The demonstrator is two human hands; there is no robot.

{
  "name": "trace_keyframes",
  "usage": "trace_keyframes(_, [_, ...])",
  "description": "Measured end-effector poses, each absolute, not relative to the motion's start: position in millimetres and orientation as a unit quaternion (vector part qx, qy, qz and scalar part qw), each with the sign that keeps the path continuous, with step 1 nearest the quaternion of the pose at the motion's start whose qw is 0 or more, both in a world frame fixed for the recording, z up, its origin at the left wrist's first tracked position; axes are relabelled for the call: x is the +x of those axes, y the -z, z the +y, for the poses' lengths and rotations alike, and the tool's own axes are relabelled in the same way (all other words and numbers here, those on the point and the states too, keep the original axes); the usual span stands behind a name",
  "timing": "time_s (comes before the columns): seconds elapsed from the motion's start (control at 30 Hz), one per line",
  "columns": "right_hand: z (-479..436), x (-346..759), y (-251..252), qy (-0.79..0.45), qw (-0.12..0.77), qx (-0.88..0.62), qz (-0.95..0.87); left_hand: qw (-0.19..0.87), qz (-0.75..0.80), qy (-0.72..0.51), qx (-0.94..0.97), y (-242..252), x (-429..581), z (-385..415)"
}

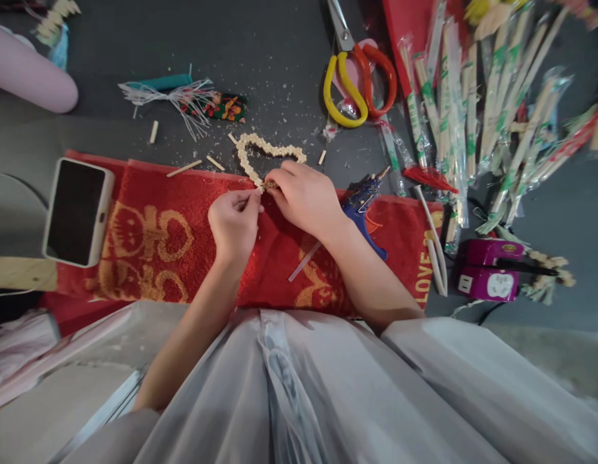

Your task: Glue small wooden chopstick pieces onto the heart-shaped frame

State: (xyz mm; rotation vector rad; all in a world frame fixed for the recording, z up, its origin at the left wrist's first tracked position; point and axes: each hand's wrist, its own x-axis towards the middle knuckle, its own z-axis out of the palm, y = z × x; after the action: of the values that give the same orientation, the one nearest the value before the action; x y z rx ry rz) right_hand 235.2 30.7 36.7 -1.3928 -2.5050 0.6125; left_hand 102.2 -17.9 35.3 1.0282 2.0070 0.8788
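Note:
A cream-coloured beaded-looking strand (250,169) curves in an open loop above the red towel (221,283). My left hand (235,222) pinches the strand's lower end between thumb and fingertips. Close beside it, my right hand (306,196) has its fingers closed on a small brownish piece (270,185) at that same end; its exact kind is hard to make out. The far end of the strand passes just above my right knuckles. A blue glue gun (361,216) lies on the towel to the right of my right wrist, with a clear stick (305,261) near it.
Scissors (347,71) with yellow and red handles lie at the back. Wrapped chopsticks (446,109) are heaped at the right, near a purple power socket (490,269). A phone (77,211) rests at the left. White strings (171,96) and short stick pieces (184,168) lie behind the towel.

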Motion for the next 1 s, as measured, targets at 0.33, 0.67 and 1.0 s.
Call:
trace_keyframes(0.33, [31.6, 235.0, -38.0, -0.205, 0.092, -0.468, -0.855, 0.310, 0.798, -0.273, 0.438, -45.4, 99.9, -18.7])
trace_keyframes(0.67, [30.5, 237.8, -39.5, -0.193, 0.097, -0.463, -0.860, 0.203, 0.792, -0.182, 0.547, -59.2, 98.2, -23.0])
trace_keyframes(1.0, [28.9, 240.3, -38.8, -0.203, 0.110, -0.458, -0.858, 0.211, 0.787, -0.140, 0.563, -47.0, 96.7, -23.3])
